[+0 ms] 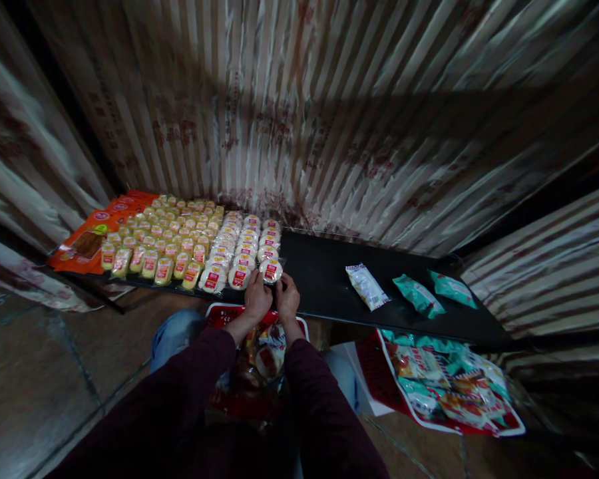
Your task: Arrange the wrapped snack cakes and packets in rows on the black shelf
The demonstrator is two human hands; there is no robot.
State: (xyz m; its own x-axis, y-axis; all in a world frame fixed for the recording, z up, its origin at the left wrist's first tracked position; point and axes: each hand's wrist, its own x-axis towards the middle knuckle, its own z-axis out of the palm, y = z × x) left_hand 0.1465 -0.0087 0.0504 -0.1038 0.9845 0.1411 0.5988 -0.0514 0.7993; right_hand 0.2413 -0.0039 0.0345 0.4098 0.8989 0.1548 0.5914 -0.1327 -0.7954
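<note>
At the front of the rightmost row lies a round white cake in clear wrapping (270, 271), with a red label. My left hand (257, 297) pinches the near left edge of its wrapper, fingers bent. On the near right edge, my right hand (288, 297) is closed in the same way. Directly left are more columns of wrapped white round cakes (239, 277), their red labels facing up. Beneath my forearms a red basket with a white rim (214, 307) holds several packaged snacks, partly hidden by my sleeves.
Small yellow wrapped cakes (164, 271) and orange bags (84, 243) fill the left of the black shelf (314, 279). On its right lie a white packet (367, 286) and two green packets (419, 296). A second red basket (389, 372) of packets stands below right. Striped curtain (299, 120) hangs behind.
</note>
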